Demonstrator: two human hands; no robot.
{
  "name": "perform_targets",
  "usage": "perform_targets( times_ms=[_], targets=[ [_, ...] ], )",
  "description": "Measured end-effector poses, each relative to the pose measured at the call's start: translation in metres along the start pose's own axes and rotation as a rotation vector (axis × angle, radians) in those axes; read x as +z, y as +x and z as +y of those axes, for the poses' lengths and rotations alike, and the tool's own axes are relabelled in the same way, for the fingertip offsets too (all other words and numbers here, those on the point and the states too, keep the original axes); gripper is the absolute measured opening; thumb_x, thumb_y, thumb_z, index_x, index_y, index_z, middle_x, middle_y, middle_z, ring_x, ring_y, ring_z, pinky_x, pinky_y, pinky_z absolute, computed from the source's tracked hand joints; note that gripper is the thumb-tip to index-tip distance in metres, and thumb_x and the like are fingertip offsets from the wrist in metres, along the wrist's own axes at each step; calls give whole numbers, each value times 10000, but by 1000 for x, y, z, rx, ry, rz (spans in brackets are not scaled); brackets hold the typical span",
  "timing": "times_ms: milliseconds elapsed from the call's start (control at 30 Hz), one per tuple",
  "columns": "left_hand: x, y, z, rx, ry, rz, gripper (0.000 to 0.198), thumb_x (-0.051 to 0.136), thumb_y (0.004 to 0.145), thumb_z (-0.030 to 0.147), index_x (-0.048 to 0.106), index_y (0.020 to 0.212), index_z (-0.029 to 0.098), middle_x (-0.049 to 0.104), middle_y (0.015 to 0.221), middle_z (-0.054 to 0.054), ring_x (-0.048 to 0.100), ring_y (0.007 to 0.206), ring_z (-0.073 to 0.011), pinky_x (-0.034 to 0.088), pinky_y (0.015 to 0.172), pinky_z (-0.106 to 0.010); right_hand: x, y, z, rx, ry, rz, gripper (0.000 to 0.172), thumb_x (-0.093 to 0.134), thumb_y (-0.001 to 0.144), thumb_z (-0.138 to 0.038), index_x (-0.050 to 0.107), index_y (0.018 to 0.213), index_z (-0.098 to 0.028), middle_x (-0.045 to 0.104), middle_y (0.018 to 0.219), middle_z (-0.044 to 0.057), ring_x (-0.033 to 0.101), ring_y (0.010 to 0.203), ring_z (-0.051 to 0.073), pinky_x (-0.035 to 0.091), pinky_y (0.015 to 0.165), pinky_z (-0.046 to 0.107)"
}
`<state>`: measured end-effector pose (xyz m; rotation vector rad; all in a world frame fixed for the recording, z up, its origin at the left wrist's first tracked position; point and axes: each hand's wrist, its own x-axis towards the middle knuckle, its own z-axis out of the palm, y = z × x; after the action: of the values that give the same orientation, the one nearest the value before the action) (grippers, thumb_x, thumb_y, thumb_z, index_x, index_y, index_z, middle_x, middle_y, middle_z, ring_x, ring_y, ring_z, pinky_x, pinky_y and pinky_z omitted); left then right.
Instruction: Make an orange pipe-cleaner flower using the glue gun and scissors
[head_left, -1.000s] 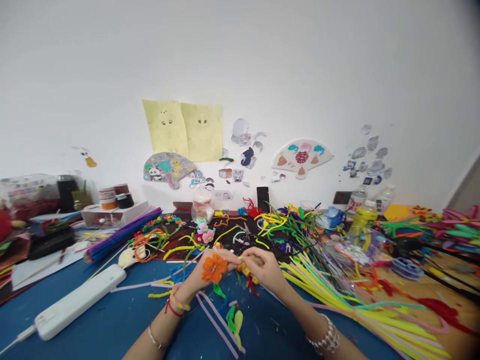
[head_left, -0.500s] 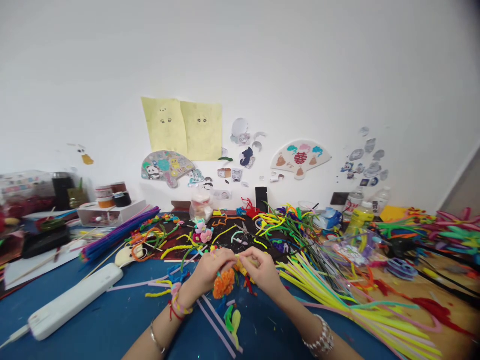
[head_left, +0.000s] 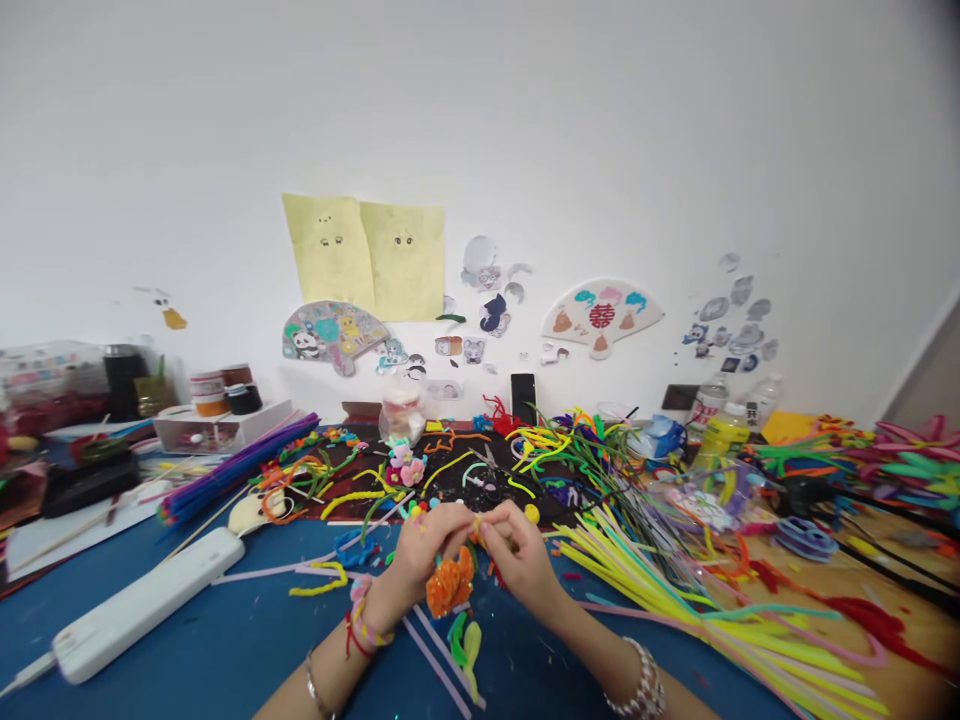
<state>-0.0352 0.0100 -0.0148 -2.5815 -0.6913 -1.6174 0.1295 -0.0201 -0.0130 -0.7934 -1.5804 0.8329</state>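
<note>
An orange chenille flower (head_left: 450,587) hangs below my left hand (head_left: 424,552), whose fingers close on its upper part. My right hand (head_left: 517,558) meets the left above the flower, its fingertips pinching a small orange piece of the same work. The fingers hide most of that piece. Under the flower, a green and a yellow-green chenille piece (head_left: 463,645) lie on the blue mat (head_left: 225,650). A small yellow pom-pom (head_left: 531,513) sits just beyond my right hand.
A white power strip (head_left: 146,605) lies at the left, and a purple pipe cleaner bundle (head_left: 240,468) lies beyond it. Long yellow-green pipe cleaners (head_left: 660,600) spread across the right. Scissors (head_left: 487,458) rest among scraps on a dark mat.
The orange flower has swung from the top of my left hand to hang below it. My hands have drawn closer together, and the fingers now meet above the flower.
</note>
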Motion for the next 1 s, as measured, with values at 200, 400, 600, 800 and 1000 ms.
perform_targets(
  times_ms=[200,400,600,800,1000],
  targets=[
    [1,9,10,-150,-25,34,209,608,774,183,645,976,226,703,872,-40,623,614,-133,505,593,-243,-3,2,0,-35,-1,-6,218,448,875,-391,464,800,-187,290,497,-98,245,423,61,170,418,200],
    [4,14,14,-253,-140,69,147,636,746,191,701,876,214,703,777,-42,598,591,-135,482,588,-254,-4,3,2,-55,-16,9,198,449,878,-371,465,798,-190,310,499,-93,258,424,64,184,423,203],
    [9,12,8,-339,-275,96,122,664,725,230,727,829,216,707,714,-42,625,648,-167,493,634,-278,-4,3,1,-35,-34,11,212,448,877,-382,473,793,-189,314,505,-90,264,423,64,186,415,199],
    [10,10,3,-354,-303,96,130,662,724,218,731,834,227,707,723,-34,627,651,-170,488,650,-285,-4,4,1,-16,-33,1,222,442,878,-392,464,792,-189,320,498,-93,252,419,65,180,417,202],
    [9,8,2,-365,-334,73,150,630,741,167,728,841,220,710,770,-42,633,684,-170,491,668,-277,-3,3,1,1,-24,-15,208,440,883,-372,473,805,-182,356,498,-88,252,418,61,172,419,203]
  ],
)
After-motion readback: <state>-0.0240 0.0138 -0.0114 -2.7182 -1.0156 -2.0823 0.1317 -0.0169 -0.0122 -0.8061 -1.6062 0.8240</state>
